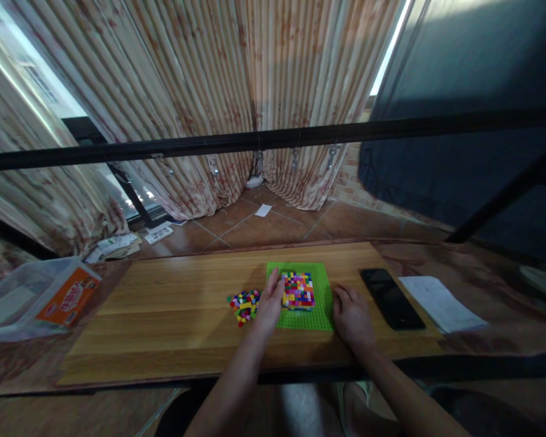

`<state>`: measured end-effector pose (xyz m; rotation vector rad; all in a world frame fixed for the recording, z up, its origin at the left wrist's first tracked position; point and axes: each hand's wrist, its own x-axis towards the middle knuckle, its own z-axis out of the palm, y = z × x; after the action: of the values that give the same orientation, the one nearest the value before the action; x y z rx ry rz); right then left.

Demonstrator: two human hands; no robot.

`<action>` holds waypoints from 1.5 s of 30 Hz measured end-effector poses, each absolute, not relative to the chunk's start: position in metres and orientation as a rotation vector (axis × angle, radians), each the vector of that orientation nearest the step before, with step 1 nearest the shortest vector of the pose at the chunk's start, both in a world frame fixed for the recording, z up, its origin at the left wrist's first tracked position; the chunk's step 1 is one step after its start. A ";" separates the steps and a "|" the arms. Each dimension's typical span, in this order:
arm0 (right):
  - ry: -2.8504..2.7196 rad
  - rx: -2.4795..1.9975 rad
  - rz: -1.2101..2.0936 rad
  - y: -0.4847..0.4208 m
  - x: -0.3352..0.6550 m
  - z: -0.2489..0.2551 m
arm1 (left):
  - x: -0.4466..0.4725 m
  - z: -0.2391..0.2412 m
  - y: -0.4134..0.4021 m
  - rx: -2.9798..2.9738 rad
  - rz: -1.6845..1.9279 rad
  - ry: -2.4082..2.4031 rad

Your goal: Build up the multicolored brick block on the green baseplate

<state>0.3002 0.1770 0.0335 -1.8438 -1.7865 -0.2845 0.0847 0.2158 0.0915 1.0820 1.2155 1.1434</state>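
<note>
A green studded baseplate (324, 317) lies on the wooden tabletop. On it sits a low square block of tiny multicoloured building bricks (299, 290). My left hand (270, 297) is at the block's left side, fingers stretched forward and thumb side up, over the plate's left edge. My right hand (352, 312) rests at the plate's right edge with its fingers curled in. Whether anything is between those fingers is hidden. A loose heap of small coloured bricks (246, 306) lies left of my left hand.
A black phone (391, 298) lies right of my right hand, with white paper (441, 302) beyond it. A clear plastic box (20, 288) with an orange label is at the far left. A dark metal bar (209, 144) crosses in front of the curtains.
</note>
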 end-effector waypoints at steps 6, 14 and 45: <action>-1.823 -1.838 -0.319 0.176 0.303 0.031 | 0.011 0.098 0.191 1.239 1.375 1.371; -1.873 -1.834 -0.355 0.176 0.307 0.028 | -0.030 0.095 0.178 1.696 1.000 1.739; -1.819 -1.905 -0.312 0.175 0.297 0.038 | 0.009 0.097 0.192 1.971 0.868 1.686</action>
<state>0.2972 0.1754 0.0379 -1.9053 -1.8190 -0.3117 0.0091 0.1924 0.0974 1.9713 1.6860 0.8677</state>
